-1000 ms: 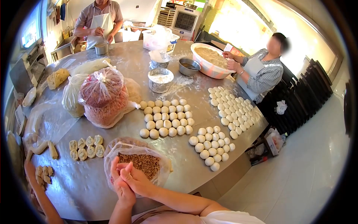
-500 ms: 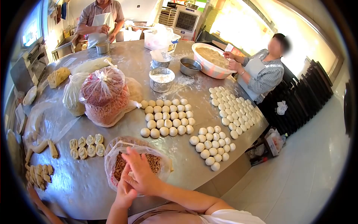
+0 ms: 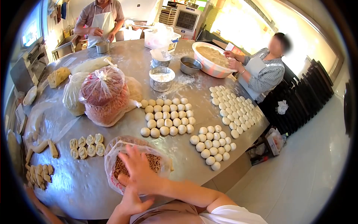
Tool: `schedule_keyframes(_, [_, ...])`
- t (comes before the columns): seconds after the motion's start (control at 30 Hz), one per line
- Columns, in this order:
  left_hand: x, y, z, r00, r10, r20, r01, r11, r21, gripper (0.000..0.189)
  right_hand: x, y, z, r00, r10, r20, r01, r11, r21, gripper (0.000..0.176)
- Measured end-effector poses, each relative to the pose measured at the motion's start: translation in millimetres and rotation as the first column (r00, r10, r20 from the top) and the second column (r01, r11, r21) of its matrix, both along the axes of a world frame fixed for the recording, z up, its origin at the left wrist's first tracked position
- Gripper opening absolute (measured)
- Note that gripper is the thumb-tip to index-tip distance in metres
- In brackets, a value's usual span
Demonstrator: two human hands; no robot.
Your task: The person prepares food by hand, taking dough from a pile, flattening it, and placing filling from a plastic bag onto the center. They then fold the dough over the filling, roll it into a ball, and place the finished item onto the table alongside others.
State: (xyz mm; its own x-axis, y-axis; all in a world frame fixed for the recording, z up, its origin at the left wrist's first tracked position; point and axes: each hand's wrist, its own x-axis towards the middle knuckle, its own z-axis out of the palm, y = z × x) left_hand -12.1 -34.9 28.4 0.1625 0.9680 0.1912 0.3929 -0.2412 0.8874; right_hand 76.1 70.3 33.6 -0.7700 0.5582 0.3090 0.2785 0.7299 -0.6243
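My right hand (image 3: 138, 170) is over a clear plastic bag (image 3: 110, 164) of crumbly brown filling (image 3: 153, 161), its fingers stretched and spread. Just below it is my left hand (image 3: 133, 199), palm turned up and thumb held out. Its fingertips are partly covered by the right hand, and the two hands overlap or touch. Whether a small piece lies between the palms is hidden. Left of the bag sit several coiled dough pieces (image 3: 86, 146) in two rows. Beyond and to the right, round dough balls (image 3: 167, 115) stand in groups.
Tied bags of reddish filling (image 3: 104, 97), a flour tin (image 3: 161, 79) and a metal pot (image 3: 190, 65) stand farther back on the steel table (image 3: 179, 156). One co-worker (image 3: 263, 69) is at a large tub (image 3: 212, 61); another (image 3: 100, 24) handles a small pot. Dough strips (image 3: 39, 175) lie left.
My hands have drawn apart: the left has dropped lower with its thumb swung outward, and the right fingers have spread. A pale bit glimpsed between them earlier is out of sight.
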Motion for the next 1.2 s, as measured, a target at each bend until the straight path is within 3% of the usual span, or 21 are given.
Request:
schedule_keyframes(0.03, [0, -1, -7, 1.000, 0.011, -0.016, -0.011, 1.000, -0.006, 0.092, 3, -11, 12, 0.996, 0.080, -0.040, -0.079, 0.997, 0.021, 0.072])
schedule_keyframes(0.13, [6, -2, -21, 0.994, 0.099, -0.036, -0.100, 0.994, -0.036, 0.093, -1, -9, 9, 0.998, 0.066, 0.017, -0.065, 0.995, -0.076, 0.073])
schedule_keyframes(0.2, [21, 0, 6, 0.970, 0.244, -0.011, -0.244, 0.966, -0.084, 0.094, -6, 9, -4, 0.997, -0.077, 0.030, 0.081, 0.987, -0.136, 0.074])
schedule_keyframes(0.23, [26, 2, 22, 0.968, 0.241, 0.069, -0.232, 0.966, -0.117, 0.089, -6, 13, -6, 0.992, -0.121, 0.022, 0.122, 0.978, -0.169, 0.074])
schedule_keyframes(0.27, [25, 5, 6, 0.956, 0.270, 0.118, -0.260, 0.961, -0.096, 0.088, -7, 16, -6, 0.987, -0.163, 0.015, 0.163, 0.966, -0.201, 0.074])
schedule_keyframes(0.33, [24, 10, -12, 0.924, 0.334, 0.186, -0.325, 0.942, -0.079, 0.077, 3, -9, 13, 0.997, 0.010, -0.072, -0.026, 0.975, -0.220, 0.075])
schedule_keyframes(0.4, [25, 15, 9, 0.885, 0.410, 0.221, -0.405, 0.912, -0.072, 0.057, 9, -17, 26, 0.984, 0.141, -0.108, -0.167, 0.944, -0.285, 0.076])
schedule_keyframes(0.43, [17, 14, 0, 0.877, 0.439, 0.193, -0.430, 0.898, -0.091, 0.050, 7, -19, 22, 0.970, 0.052, -0.239, -0.143, 0.915, -0.378, 0.065])
schedule_keyframes(0.53, [2, 13, -12, 0.835, 0.529, 0.152, -0.511, 0.848, -0.141, 0.029, 16, -9, 8, 0.979, 0.087, -0.183, -0.111, 0.986, -0.124, 0.045])
schedule_keyframes(0.57, [1, 10, -10, 0.811, 0.560, 0.166, -0.538, 0.827, -0.161, 0.024, 21, -11, 15, 0.984, 0.075, -0.161, -0.080, 0.997, -0.024, 0.031])
schedule_keyframes(0.6, [1, 9, -9, 0.786, 0.591, 0.181, -0.565, 0.805, -0.181, 0.018, 24, -12, 14, 0.982, 0.067, -0.176, -0.068, 0.998, 0.003, 0.030])
schedule_keyframes(0.73, [2, 11, -12, 0.812, 0.581, 0.057, -0.582, 0.813, 0.000, 0.016, 28, -9, 11, 0.977, 0.052, -0.207, -0.049, 0.999, 0.021, 0.026])
schedule_keyframes(0.83, [7, 11, -11, 0.800, 0.598, 0.045, -0.590, 0.799, -0.117, 0.011, 31, -11, 9, 0.979, 0.062, -0.192, -0.072, 0.996, -0.044, 0.019])
schedule_keyframes(0.93, [6, 10, -10, 0.870, 0.443, 0.214, -0.416, 0.895, -0.162, 0.006, 38, -5, 6, 0.977, 0.052, -0.206, -0.076, 0.991, -0.112, 0.014])
schedule_keyframes(0.97, [5, 8, -4, 0.914, 0.371, 0.162, -0.344, 0.923, -0.176, 0.007, 41, -2, 4, 0.975, 0.052, -0.215, -0.085, 0.985, -0.149, 0.012])
schedule_keyframes(1.0, [1, 8, 8, 0.946, 0.305, 0.110, -0.279, 0.938, -0.206, 0.009, 46, 11, 10, 0.962, 0.083, -0.260, -0.086, 0.996, -0.001, 0.010])
schedule_keyframes(1.03, [-3, 4, 16, 0.968, 0.245, 0.061, -0.223, 0.942, -0.252, 0.010, 52, 23, 8, 0.952, -0.046, -0.302, 0.075, 0.994, 0.084, 0.006])
schedule_keyframes(1.07, [-4, -1, 14, 0.973, 0.181, 0.141, -0.133, 0.946, -0.297, 0.016, 61, 34, 31, 0.951, -0.248, -0.184, 0.268, 0.959, 0.093, 0.005])
schedule_keyframes(1.13, [-2, -3, 16, 0.913, 0.259, 0.316, -0.167, 0.942, -0.290, 0.007, 87, 67, 15, 0.841, -0.469, -0.269, 0.430, 0.882, -0.193, 0.003])
schedule_keyframes(1.17, [-4, 0, 7, 0.903, 0.253, 0.348, -0.221, 0.967, -0.128, 0.012, 97, 71, 21, 0.825, -0.496, -0.272, 0.464, 0.868, -0.175, 0.006])
schedule_keyframes(1.2, [1, 3, 22, 0.697, 0.418, 0.583, -0.253, 0.903, -0.347, 0.017, 103, 72, 26, 0.805, -0.523, -0.280, 0.502, 0.852, -0.150, 0.008])
